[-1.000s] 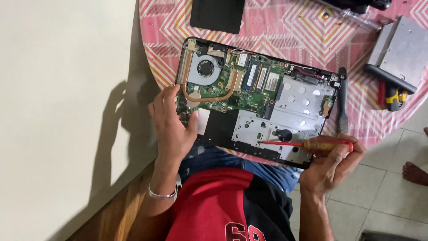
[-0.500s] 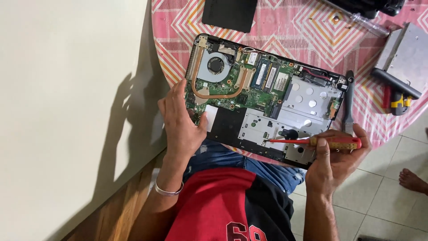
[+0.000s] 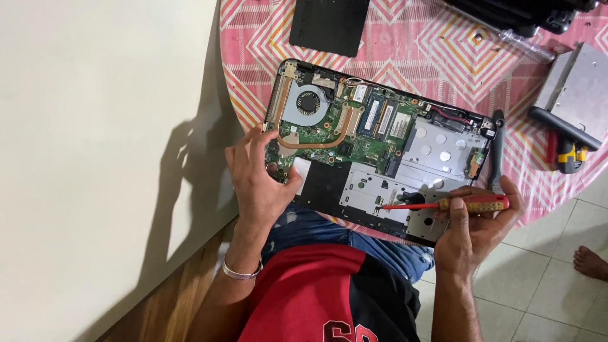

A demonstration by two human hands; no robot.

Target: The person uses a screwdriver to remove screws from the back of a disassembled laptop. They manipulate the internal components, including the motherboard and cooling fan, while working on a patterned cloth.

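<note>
- Head view: an opened laptop base (image 3: pixel 380 145), with its green board, round fan and copper heat pipe laid bare, is seen lying on a round table (image 3: pixel 437 57) covered with a pink patterned cloth.
- The left hand (image 3: pixel 259 180) is laid on the laptop's edge at about 8 o'clock from the fan; its fingers are spread and pressed on the board, so its grip is released and nothing is grasped.
- The right hand (image 3: pixel 475 228) is found at 4 o'clock from the laptop's middle; its grip is clenched around the handle of a red and yellow screwdriver (image 3: pixel 443 204).
- The screwdriver is held nearly level, its tip pointed toward 9 o'clock and set on the silver plate at the laptop's near edge.
- A black panel (image 3: pixel 329 25) is seen at 12 o'clock on the cloth.
- A silver drive (image 3: pixel 579 95) is seen at 3 o'clock, with a yellow-handled tool (image 3: pixel 563 155) just beside it.
- A bare foot (image 3: pixel 592 263) is seen on the tiled floor at 4 o'clock.
</note>
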